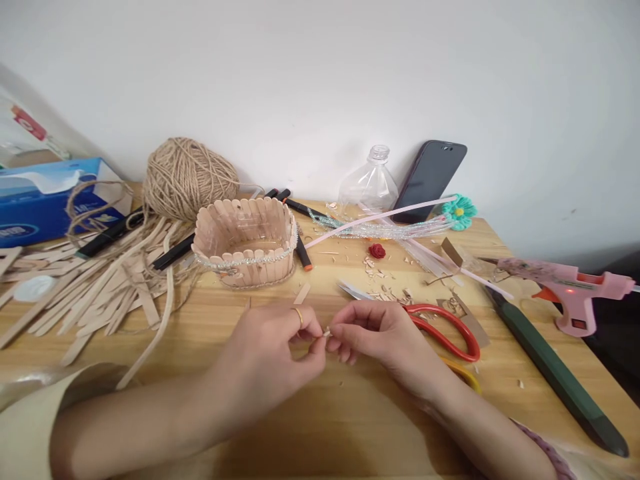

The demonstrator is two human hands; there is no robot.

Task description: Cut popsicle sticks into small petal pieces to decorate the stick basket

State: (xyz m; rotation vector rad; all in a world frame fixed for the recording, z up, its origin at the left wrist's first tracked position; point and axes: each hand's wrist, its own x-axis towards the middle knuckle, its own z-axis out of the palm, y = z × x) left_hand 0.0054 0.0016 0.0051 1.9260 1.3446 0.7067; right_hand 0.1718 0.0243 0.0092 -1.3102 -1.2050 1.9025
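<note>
My left hand (280, 347) and my right hand (373, 333) meet low over the table, fingertips nearly touching. Both pinch a tiny pale piece (327, 331) between them; it is too small to name. Just behind them stands a small basket (255, 273) made of wooden craft sticks, trimmed with a sparkly silver band. Red-handled scissors (445, 327) lie beside my right hand, blades partly hidden behind it. A yellow handle (463, 375) shows under my right wrist. Wood chips (393, 293) are scattered beyond my right hand, near a small red rose (377, 251).
A pink glue gun (570, 287) and a dark green knife-like tool (555, 367) lie right. Loose craft sticks (110, 293), a twine ball (187, 177) and a blue tissue box (45, 207) crowd the left. A cut bottle (373, 183), phone (433, 180) and teal flower (459, 212) stand behind.
</note>
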